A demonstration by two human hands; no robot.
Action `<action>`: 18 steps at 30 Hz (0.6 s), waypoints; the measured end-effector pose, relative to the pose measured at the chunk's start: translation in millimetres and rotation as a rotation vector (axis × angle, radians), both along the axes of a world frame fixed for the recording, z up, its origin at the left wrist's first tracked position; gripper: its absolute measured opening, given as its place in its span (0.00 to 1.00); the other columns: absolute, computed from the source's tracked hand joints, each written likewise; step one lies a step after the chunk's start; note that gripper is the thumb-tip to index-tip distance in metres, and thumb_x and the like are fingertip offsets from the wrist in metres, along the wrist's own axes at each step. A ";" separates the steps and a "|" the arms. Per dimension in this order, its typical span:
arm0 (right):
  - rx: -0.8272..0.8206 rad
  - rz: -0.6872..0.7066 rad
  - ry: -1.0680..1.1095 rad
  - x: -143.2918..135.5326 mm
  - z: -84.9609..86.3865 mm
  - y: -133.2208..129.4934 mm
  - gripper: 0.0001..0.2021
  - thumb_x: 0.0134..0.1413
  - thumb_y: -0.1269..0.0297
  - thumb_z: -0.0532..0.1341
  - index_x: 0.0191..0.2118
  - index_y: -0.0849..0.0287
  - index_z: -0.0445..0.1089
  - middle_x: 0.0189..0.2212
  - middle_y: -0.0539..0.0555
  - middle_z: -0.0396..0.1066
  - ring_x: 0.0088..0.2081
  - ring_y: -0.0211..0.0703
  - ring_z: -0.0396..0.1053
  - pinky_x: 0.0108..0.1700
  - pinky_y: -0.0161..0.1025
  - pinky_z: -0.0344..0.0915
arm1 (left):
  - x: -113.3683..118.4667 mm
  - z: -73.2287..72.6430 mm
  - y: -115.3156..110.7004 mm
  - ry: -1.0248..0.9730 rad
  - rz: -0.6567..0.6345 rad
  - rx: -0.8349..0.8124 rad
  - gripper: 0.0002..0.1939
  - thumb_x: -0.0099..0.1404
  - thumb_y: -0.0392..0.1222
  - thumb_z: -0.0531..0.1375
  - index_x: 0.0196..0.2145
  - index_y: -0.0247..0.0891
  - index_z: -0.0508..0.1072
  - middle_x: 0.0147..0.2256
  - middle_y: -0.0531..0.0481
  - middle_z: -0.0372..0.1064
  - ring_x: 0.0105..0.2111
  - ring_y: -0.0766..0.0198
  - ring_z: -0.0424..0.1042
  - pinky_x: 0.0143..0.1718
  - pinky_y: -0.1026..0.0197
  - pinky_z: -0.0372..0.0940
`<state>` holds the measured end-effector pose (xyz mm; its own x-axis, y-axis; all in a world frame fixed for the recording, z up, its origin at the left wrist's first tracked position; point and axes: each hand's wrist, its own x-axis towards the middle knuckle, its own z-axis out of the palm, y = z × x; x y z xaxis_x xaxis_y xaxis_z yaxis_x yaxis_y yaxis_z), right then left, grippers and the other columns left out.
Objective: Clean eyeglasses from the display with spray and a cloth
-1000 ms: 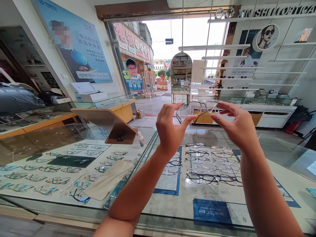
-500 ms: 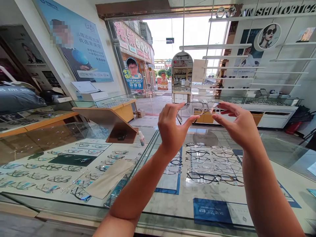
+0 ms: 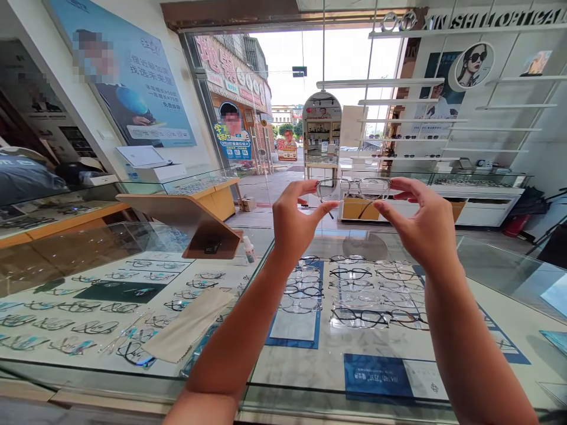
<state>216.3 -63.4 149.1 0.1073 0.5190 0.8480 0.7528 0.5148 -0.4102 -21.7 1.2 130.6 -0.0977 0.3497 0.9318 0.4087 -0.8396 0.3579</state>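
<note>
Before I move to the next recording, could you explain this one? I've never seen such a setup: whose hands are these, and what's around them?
There is no machine here: these are a person's two bare hands, seen by one camera worn on that person's head, looking forward and down. The left hand and right hand hold up a pair of clear, thin-rimmed eyeglasses, one at each side. Below is a glass-topped display counter with rows of dark-rimmed and clear eyeglasses laid out. A blue-and-white printed card lies near the front edge. Towards the left are a beige cloth and, farther back, a small white bottle beside a tilted brown panel.
</note>
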 end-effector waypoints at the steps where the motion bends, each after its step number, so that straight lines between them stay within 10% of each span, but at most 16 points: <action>1: 0.013 -0.011 -0.008 -1.3 -0.3 -0.1 0.25 0.62 0.47 0.70 0.58 0.57 0.77 0.54 0.63 0.82 0.50 0.61 0.81 0.56 0.61 0.74 | -1.1 0.3 1.5 0.001 -0.003 -0.014 0.24 0.58 0.50 0.79 0.49 0.47 0.80 0.46 0.47 0.83 0.48 0.52 0.82 0.39 0.54 0.76; 18: 0.074 -0.039 -0.023 -12.3 0.9 -4.5 0.22 0.64 0.48 0.67 0.56 0.55 0.77 0.53 0.62 0.83 0.46 0.58 0.80 0.53 0.58 0.74 | -9.0 3.8 8.1 -0.002 -0.057 -0.124 0.25 0.59 0.53 0.78 0.51 0.47 0.81 0.48 0.46 0.85 0.50 0.52 0.84 0.39 0.56 0.79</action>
